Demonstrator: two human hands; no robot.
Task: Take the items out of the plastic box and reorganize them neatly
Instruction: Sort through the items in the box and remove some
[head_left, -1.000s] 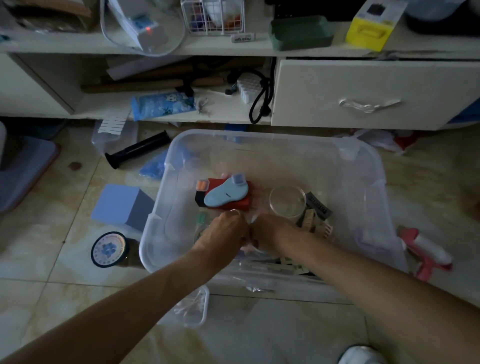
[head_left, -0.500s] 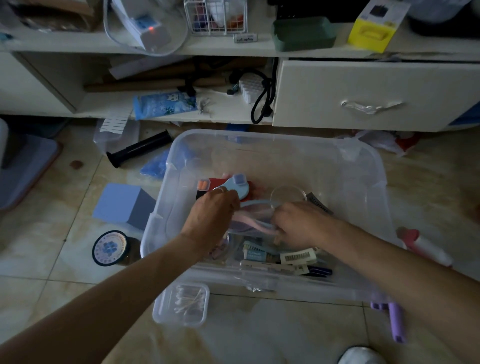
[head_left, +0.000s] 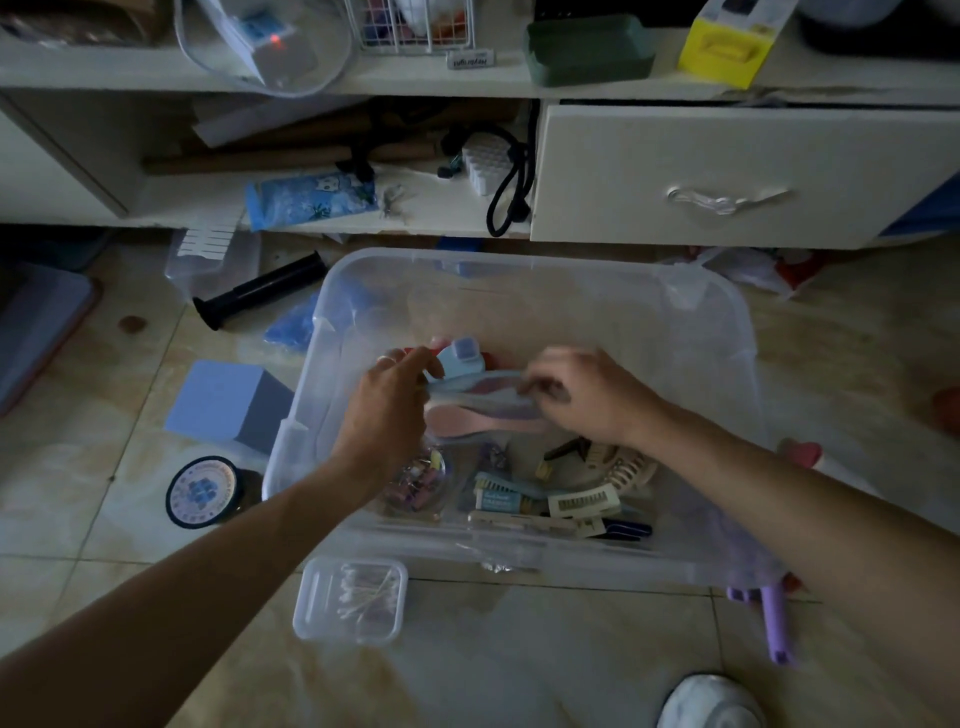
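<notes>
A clear plastic box (head_left: 727, 332) sits on the tiled floor in front of me. Over its middle, my left hand (head_left: 387, 410) and my right hand (head_left: 592, 395) each pinch one end of a clear pouch (head_left: 483, 402) holding pink and purple flat pieces. Behind the pouch lie a light-blue device (head_left: 460, 358) and a red item, mostly hidden. On the box bottom near me lie beige hair clips (head_left: 623, 467), a barcode-tagged comb (head_left: 584, 501), a small brush (head_left: 498, 493) and a round clear case of small coloured bits (head_left: 421, 480).
On the floor: a clear case of cotton swabs (head_left: 350, 600) in front of the box, a blue block (head_left: 228, 405), a round black tin (head_left: 202, 491) and a black tube (head_left: 260, 296) to the left, purple sticks (head_left: 774, 618) at right. A cabinet drawer (head_left: 727, 176) stands behind.
Both hands rose from the box bottom, lifting the pouch up over the middle of the box. The hands drew apart along the pouch. The small items beneath came into view.
</notes>
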